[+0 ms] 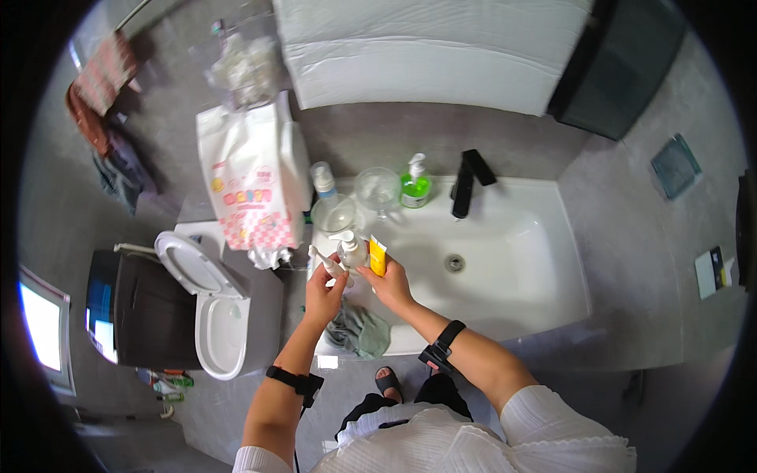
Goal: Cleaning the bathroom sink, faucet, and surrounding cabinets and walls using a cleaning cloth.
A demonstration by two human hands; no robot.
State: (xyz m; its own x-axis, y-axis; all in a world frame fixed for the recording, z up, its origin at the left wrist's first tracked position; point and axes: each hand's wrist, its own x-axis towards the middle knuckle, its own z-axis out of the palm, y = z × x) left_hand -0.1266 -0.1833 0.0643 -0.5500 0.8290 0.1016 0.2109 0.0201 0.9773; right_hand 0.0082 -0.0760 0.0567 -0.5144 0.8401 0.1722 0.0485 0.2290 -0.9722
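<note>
My left hand (322, 298) grips a slim white bottle (327, 262) with a narrow nozzle, tilted up to the left. In my right hand (390, 287) is a yellow squeeze tube (377, 255), held upright between thumb and fingers. A clear bottle with a white pump head (351, 249) is between the two hands; whether fingers touch it or it stands on the ledge, I cannot tell. Both hands are over the left end of the white washbasin (502, 295). Below them a crumpled grey-green cloth (358, 331) lies on the basin's left rim.
Behind the hands stand two clear containers (334, 214), a bottle with a clear cap (323, 179) and a green soap pump bottle (416, 188). A black faucet (464, 186) rises at the basin's back. Leftward are a printed white bag (248, 177) and a toilet (222, 331) with its lid up.
</note>
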